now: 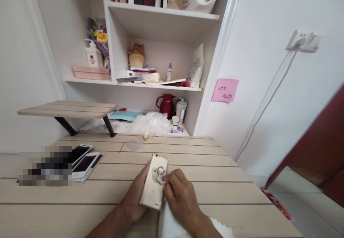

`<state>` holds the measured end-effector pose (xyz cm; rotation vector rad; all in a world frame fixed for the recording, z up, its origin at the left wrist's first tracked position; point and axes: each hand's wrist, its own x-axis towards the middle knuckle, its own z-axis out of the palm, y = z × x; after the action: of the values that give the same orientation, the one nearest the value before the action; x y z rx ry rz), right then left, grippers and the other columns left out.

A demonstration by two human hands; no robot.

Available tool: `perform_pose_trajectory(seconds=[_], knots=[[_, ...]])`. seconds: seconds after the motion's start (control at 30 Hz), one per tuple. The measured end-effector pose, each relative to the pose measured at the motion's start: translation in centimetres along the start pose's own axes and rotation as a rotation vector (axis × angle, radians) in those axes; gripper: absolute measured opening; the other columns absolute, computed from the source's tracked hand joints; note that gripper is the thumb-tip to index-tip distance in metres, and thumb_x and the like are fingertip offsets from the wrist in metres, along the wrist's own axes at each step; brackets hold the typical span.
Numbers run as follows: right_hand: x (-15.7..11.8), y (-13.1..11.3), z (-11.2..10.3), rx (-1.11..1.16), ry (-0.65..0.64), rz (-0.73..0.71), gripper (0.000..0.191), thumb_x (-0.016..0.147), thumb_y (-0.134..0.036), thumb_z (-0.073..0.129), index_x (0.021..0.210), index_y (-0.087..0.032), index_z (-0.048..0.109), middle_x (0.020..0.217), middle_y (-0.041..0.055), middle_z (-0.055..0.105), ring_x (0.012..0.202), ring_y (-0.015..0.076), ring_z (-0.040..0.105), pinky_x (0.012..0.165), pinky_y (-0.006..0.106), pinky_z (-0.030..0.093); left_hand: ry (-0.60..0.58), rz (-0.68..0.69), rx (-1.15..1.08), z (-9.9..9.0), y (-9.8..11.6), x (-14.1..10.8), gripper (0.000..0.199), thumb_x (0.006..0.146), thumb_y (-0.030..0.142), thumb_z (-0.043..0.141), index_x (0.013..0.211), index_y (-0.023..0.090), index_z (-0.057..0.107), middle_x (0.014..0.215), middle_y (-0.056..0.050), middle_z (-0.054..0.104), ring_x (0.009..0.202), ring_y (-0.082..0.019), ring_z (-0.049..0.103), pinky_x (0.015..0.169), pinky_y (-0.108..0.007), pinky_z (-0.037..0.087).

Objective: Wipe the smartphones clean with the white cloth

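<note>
Upright and slightly tilted, a gold smartphone (152, 197) shows its back, with a metal finger ring (160, 170) and a green frog-like sticker (154, 174) on it. My left hand (135, 195) is closed along the phone's left edge; its fingers go out of sight behind. My right hand (181, 193) pinches a white cloth (167, 218), whose bunched tip touches the phone's back just below the ring. The rest of the cloth hangs down under my right wrist, and I cannot tell if it is fabric or paper.
Several phones (85, 164) lie at the left, partly pixelated. A small raised shelf (67, 108) stands behind them. Farther back are a small bottle (146, 134), a clear plastic bag (134, 144), crumpled plastic (153, 122), a red jug (166, 105) and a paper cup (175, 120).
</note>
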<state>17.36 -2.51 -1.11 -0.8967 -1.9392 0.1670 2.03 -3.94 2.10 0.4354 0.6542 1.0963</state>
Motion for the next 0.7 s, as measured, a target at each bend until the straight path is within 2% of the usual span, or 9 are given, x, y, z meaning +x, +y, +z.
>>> perform_pose_trajectory(seconds=[0.13,0.27,0.33,0.53,0.7], knots=[[0.2,0.4,-0.2,-0.053,0.018,0.063,0.024,0.089,-0.009,0.044,0.101,-0.023,0.061,0.088,0.0028,0.060,0.073,0.0171,0.062,0.072,0.030,0.050,0.004,0.001,0.057,0.0,-0.5,0.0,0.042,0.088,0.047,0.057,0.109,0.012,0.066,0.088,-0.009,0.076,0.071,-0.020,0.069,0.066,-0.027,0.050],[0.7,1.1,-0.7,-0.074,0.108,0.142,0.018,0.089,-0.012,0.046,0.095,-0.023,0.059,0.088,0.0029,0.062,0.080,0.0193,0.063,0.075,0.031,0.049,-0.025,-0.005,0.085,0.1,-1.0,0.1,0.042,0.085,0.046,0.061,0.110,0.013,0.066,0.092,-0.010,0.076,0.078,-0.023,0.070,0.073,-0.030,0.050],[0.7,1.3,-0.7,-0.055,0.113,0.141,0.016,0.089,-0.013,0.046,0.094,-0.023,0.058,0.088,0.0029,0.062,0.082,0.0195,0.063,0.075,0.031,0.049,-0.028,-0.002,0.086,0.1,-1.1,0.1,0.042,0.084,0.046,0.062,0.109,0.013,0.067,0.091,-0.010,0.076,0.079,-0.024,0.071,0.074,-0.030,0.049],[-0.2,0.4,0.4,0.020,0.019,0.170,0.013,0.086,-0.013,0.048,0.088,-0.023,0.056,0.082,0.0014,0.062,0.075,0.0182,0.063,0.072,0.029,0.048,0.032,0.101,0.108,-0.4,-1.1,0.1,0.035,0.085,0.047,0.061,0.093,0.014,0.068,0.084,-0.007,0.075,0.069,-0.019,0.067,0.067,-0.027,0.047],[-0.7,-0.3,0.9,0.068,-0.086,0.187,0.011,0.082,-0.013,0.050,0.084,-0.023,0.054,0.078,-0.0004,0.063,0.070,0.0171,0.062,0.068,0.026,0.046,0.012,0.175,0.082,-0.7,-1.1,0.3,0.032,0.087,0.046,0.059,0.087,0.015,0.067,0.076,-0.002,0.071,0.070,-0.016,0.064,0.069,-0.025,0.045]])
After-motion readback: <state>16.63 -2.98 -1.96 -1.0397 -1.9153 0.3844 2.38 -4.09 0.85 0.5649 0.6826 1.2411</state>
